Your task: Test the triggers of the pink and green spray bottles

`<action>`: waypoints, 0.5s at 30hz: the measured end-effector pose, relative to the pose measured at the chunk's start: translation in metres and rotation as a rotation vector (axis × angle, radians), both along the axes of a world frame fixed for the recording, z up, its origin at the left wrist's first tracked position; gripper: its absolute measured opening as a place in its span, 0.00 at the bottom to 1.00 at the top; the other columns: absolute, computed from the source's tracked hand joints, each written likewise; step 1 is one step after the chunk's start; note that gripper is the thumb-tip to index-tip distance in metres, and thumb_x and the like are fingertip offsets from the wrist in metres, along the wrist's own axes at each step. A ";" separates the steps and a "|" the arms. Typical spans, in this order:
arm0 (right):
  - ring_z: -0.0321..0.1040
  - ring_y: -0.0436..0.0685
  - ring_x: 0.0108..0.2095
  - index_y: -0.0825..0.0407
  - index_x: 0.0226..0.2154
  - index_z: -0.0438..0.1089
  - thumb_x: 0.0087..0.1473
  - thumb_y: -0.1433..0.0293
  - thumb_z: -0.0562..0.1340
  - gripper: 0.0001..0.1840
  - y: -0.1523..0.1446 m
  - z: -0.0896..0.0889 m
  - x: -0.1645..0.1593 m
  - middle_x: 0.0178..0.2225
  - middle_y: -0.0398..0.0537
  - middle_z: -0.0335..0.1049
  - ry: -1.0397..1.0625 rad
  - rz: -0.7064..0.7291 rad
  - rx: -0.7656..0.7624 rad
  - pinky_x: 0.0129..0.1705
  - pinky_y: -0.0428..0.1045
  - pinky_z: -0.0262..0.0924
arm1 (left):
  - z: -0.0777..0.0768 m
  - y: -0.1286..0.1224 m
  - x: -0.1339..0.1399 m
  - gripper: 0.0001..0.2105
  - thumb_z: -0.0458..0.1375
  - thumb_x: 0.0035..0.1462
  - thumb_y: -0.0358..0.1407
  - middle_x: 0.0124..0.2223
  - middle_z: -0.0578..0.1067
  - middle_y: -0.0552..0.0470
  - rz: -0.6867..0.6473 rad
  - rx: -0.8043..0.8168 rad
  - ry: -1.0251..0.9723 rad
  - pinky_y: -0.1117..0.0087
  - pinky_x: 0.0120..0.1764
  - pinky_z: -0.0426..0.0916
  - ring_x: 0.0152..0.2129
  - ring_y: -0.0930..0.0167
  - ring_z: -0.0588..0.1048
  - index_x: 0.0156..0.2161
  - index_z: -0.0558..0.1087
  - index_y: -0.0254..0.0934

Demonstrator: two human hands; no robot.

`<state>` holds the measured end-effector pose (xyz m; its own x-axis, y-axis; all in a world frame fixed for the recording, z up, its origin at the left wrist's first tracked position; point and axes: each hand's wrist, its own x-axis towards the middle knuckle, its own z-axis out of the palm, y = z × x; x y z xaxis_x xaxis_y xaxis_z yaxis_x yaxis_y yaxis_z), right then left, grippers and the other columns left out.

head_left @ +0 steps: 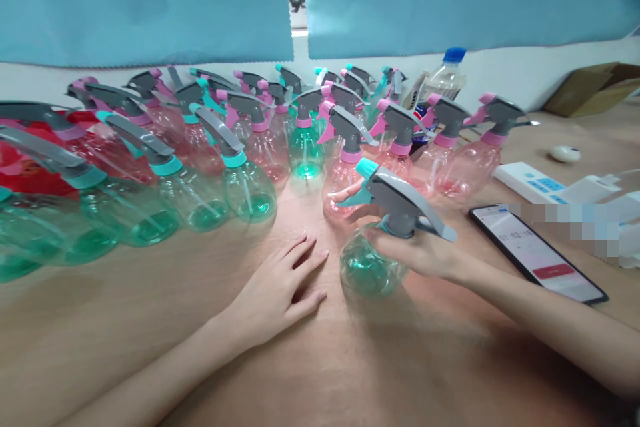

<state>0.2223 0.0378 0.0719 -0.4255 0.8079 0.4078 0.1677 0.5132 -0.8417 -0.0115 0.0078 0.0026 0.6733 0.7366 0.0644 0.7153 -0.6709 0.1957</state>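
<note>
My right hand (410, 250) is wrapped round the neck of a green spray bottle (373, 273) with a grey and turquoise trigger head. The bottle leans a little, and its nozzle points to the upper left. Flat on the wooden table (280, 373) lies my left hand (280, 287), fingers spread, to the left of that bottle and holding nothing. Just behind the held bottle stands a pink spray bottle (340, 183), partly covered by my right fingers. A green spray bottle (250, 193) stands beyond my left hand.
Several more green and pink spray bottles crowd the back and left, including a pink one (473, 167). A phone (535, 250), a white power strip (530, 183), a white mouse-like object (565, 154) and a cardboard box (580, 90) lie right. Behind stands a blue-capped bottle (445, 80).
</note>
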 end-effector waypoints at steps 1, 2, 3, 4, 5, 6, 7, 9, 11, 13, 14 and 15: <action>0.73 0.57 0.41 0.44 0.49 0.65 0.42 0.76 0.54 0.29 0.000 0.001 0.000 0.44 0.46 0.74 0.000 0.000 0.002 0.38 0.52 0.71 | 0.000 0.000 0.000 0.25 0.51 0.64 0.44 0.66 0.56 0.40 0.000 0.002 0.003 0.50 0.60 0.55 0.63 0.55 0.53 0.63 0.60 0.37; 0.74 0.58 0.40 0.43 0.48 0.65 0.42 0.76 0.54 0.28 0.000 0.002 -0.001 0.43 0.45 0.74 0.000 -0.004 0.003 0.38 0.52 0.71 | 0.000 0.000 0.000 0.25 0.51 0.64 0.44 0.66 0.56 0.40 0.000 0.003 0.005 0.50 0.60 0.55 0.63 0.55 0.53 0.63 0.60 0.37; 0.74 0.57 0.39 0.43 0.47 0.66 0.42 0.75 0.54 0.28 0.000 0.003 -0.001 0.41 0.45 0.74 -0.004 -0.011 0.005 0.37 0.52 0.71 | 0.000 0.000 0.000 0.25 0.51 0.64 0.44 0.66 0.56 0.41 0.000 0.003 0.005 0.50 0.60 0.55 0.63 0.55 0.53 0.63 0.60 0.37; 0.74 0.57 0.38 0.42 0.46 0.67 0.41 0.75 0.54 0.27 -0.001 0.004 -0.002 0.40 0.44 0.75 -0.011 -0.021 0.004 0.37 0.52 0.71 | 0.000 -0.001 -0.001 0.25 0.51 0.64 0.44 0.66 0.56 0.41 0.000 0.002 0.002 0.50 0.60 0.55 0.63 0.56 0.53 0.63 0.60 0.37; 0.73 0.57 0.36 0.42 0.45 0.67 0.41 0.75 0.54 0.26 -0.001 0.006 -0.002 0.38 0.44 0.75 -0.019 -0.030 0.002 0.36 0.52 0.71 | 0.000 -0.001 -0.001 0.25 0.51 0.64 0.44 0.66 0.56 0.41 0.001 0.001 -0.002 0.50 0.60 0.55 0.63 0.56 0.53 0.63 0.60 0.38; 0.73 0.57 0.35 0.42 0.44 0.67 0.41 0.75 0.54 0.25 -0.001 0.007 -0.003 0.36 0.43 0.75 -0.027 -0.040 0.000 0.36 0.52 0.71 | 0.000 -0.001 -0.001 0.25 0.51 0.64 0.44 0.66 0.56 0.42 0.003 -0.002 -0.007 0.50 0.60 0.55 0.63 0.56 0.53 0.63 0.60 0.38; 0.73 0.57 0.35 0.42 0.42 0.67 0.41 0.75 0.54 0.24 -0.001 0.008 -0.003 0.35 0.43 0.75 -0.036 -0.049 -0.002 0.35 0.52 0.71 | 0.000 -0.001 -0.001 0.25 0.51 0.64 0.44 0.66 0.56 0.42 0.005 -0.005 -0.009 0.50 0.60 0.55 0.63 0.56 0.53 0.63 0.60 0.38; 0.72 0.58 0.34 0.43 0.39 0.67 0.41 0.74 0.55 0.21 -0.002 0.008 -0.003 0.33 0.43 0.74 -0.047 -0.068 0.004 0.35 0.52 0.70 | 0.000 -0.001 0.000 0.25 0.52 0.64 0.44 0.66 0.57 0.41 0.008 -0.012 -0.010 0.50 0.60 0.55 0.63 0.56 0.53 0.63 0.60 0.38; 0.72 0.57 0.35 0.44 0.35 0.66 0.40 0.74 0.55 0.16 -0.002 0.007 -0.003 0.34 0.44 0.73 -0.040 -0.088 0.018 0.35 0.52 0.70 | 0.000 -0.001 0.000 0.25 0.52 0.64 0.44 0.66 0.57 0.41 0.007 -0.015 -0.011 0.49 0.60 0.54 0.63 0.55 0.53 0.63 0.60 0.38; 0.72 0.56 0.34 0.45 0.32 0.63 0.40 0.74 0.55 0.12 -0.002 0.006 -0.003 0.34 0.44 0.72 -0.021 -0.098 0.027 0.35 0.50 0.70 | 0.000 -0.001 0.000 0.25 0.52 0.64 0.44 0.66 0.57 0.41 0.007 -0.014 -0.016 0.49 0.60 0.54 0.63 0.56 0.53 0.63 0.60 0.38; 0.72 0.55 0.33 0.46 0.31 0.62 0.40 0.74 0.55 0.11 -0.002 0.006 -0.003 0.33 0.43 0.72 -0.014 -0.101 0.031 0.35 0.50 0.70 | 0.000 -0.001 0.000 0.25 0.52 0.64 0.44 0.66 0.56 0.41 0.006 -0.011 -0.021 0.49 0.60 0.54 0.63 0.56 0.53 0.63 0.60 0.38; 0.71 0.55 0.32 0.46 0.30 0.61 0.40 0.74 0.55 0.10 -0.003 0.006 -0.003 0.31 0.42 0.71 -0.016 -0.104 0.033 0.34 0.49 0.69 | 0.000 -0.001 -0.001 0.25 0.52 0.64 0.44 0.66 0.56 0.42 0.006 -0.008 -0.025 0.49 0.60 0.54 0.63 0.56 0.53 0.63 0.60 0.39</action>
<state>0.2197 0.0352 0.0775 -0.3472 0.8339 0.4289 0.2351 0.5202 -0.8211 -0.0120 0.0072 0.0022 0.6674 0.7409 0.0752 0.7137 -0.6652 0.2193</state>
